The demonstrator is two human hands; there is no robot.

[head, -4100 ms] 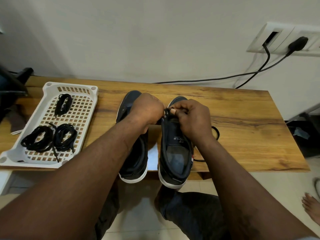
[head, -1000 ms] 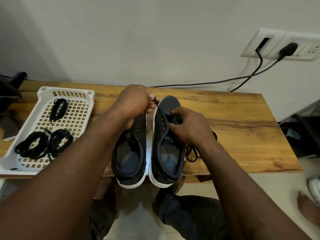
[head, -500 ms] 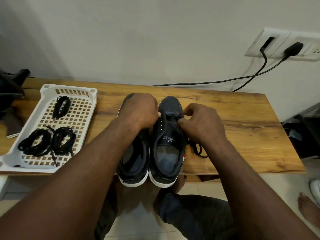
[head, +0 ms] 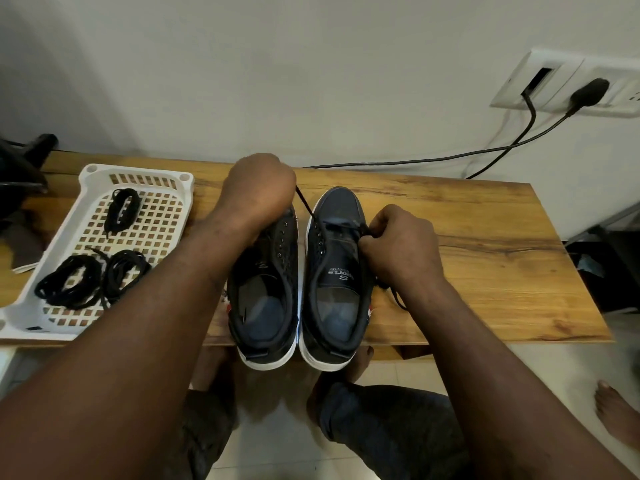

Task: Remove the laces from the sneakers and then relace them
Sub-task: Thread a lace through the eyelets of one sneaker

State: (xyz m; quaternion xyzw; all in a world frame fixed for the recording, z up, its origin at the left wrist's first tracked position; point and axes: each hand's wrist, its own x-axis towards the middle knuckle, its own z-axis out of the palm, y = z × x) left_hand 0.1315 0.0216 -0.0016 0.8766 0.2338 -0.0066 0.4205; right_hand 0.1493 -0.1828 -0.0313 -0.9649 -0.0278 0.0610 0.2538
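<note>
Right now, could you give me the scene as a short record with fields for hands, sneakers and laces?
left hand: grips one end of the lace, pulled taut above the right sneaker
right hand: pinches the lace at that sneaker's right eyelets
left sneaker: eyelets bare, no lace
tray: white, holds three bundles of spare laces
surface: wooden table

The person wears dark trousers (head: pixel 388 431), with forearms (head: pixel 138 323) and feet (head: pixel 362 358) bare.

Two dark sneakers (head: pixel 298 271) side by side; black lace (head: pixel 304 206) taut.
</note>
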